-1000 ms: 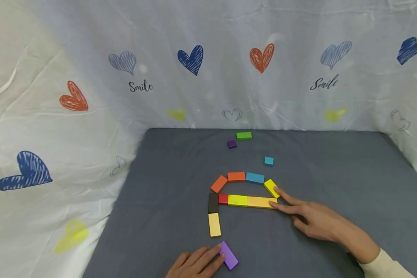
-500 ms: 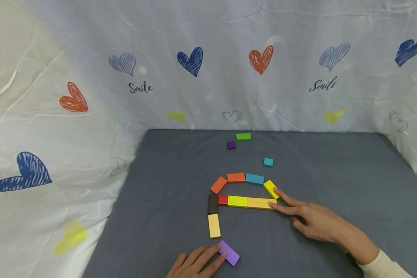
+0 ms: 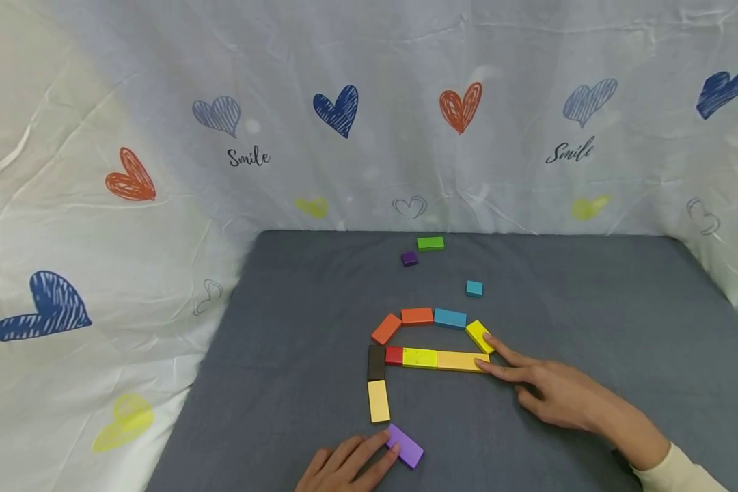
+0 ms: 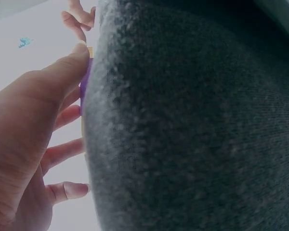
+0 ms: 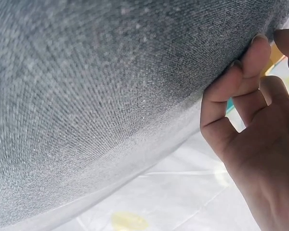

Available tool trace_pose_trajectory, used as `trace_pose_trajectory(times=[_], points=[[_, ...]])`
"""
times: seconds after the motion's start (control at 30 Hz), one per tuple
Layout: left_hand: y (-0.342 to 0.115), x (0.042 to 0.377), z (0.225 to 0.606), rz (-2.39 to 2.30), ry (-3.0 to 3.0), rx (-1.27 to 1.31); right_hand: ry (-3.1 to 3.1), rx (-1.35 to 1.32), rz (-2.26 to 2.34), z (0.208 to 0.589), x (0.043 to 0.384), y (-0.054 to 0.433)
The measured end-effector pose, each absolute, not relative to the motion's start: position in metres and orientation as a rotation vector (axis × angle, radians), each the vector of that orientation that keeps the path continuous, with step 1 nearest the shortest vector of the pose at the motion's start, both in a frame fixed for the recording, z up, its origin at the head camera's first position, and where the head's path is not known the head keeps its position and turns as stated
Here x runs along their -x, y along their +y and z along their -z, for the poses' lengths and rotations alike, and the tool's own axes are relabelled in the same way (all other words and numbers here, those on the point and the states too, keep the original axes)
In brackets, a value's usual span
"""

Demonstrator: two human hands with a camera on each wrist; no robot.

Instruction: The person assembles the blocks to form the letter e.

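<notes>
In the head view my left hand (image 3: 347,465) is at the near edge, holding a flat purple block (image 3: 406,447) by its left end between fingertips. The left wrist view shows the thumb and fingers of that hand beside the purple block's edge. To the right, my right hand (image 3: 556,393) touches two blocks with outstretched fingertips: a slanted yellow block (image 3: 478,335) and a light orange block (image 3: 458,361). That orange block ends a row with a yellow-green block (image 3: 419,357) and a red block (image 3: 394,355). A cream block (image 3: 378,402) lies just above the purple one.
A black block (image 3: 376,362) joins the row and the cream block. Two orange blocks (image 3: 417,316) and a blue block (image 3: 449,318) form an arch above. Loose green (image 3: 430,244), dark purple (image 3: 409,259) and teal (image 3: 474,288) blocks lie farther back on the grey cloth (image 3: 590,294).
The purple block has turned a little and shifted slightly up towards the cream block, with my left fingers on it. My right hand stays in place.
</notes>
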State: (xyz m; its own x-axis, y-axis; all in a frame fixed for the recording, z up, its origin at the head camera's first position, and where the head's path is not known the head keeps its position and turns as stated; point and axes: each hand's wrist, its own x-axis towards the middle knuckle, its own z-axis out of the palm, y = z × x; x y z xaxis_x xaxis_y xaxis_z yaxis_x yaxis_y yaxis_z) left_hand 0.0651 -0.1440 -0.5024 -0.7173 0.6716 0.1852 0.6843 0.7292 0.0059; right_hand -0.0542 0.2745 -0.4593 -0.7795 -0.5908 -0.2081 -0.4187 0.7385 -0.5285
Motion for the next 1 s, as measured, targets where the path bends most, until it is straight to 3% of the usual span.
trace_pose_trajectory(times=[0.47, 1.0], points=[[-0.146, -0.059, 0.485, 0.131, -2.960, 1.140, 2.592, 0.780, 0.642, 0.460, 0.054, 0.275], [-0.145, -0.062, 0.491, 0.139, -2.905, 1.115, 2.578, 0.746, 0.651, 0.460, 0.054, 0.274]])
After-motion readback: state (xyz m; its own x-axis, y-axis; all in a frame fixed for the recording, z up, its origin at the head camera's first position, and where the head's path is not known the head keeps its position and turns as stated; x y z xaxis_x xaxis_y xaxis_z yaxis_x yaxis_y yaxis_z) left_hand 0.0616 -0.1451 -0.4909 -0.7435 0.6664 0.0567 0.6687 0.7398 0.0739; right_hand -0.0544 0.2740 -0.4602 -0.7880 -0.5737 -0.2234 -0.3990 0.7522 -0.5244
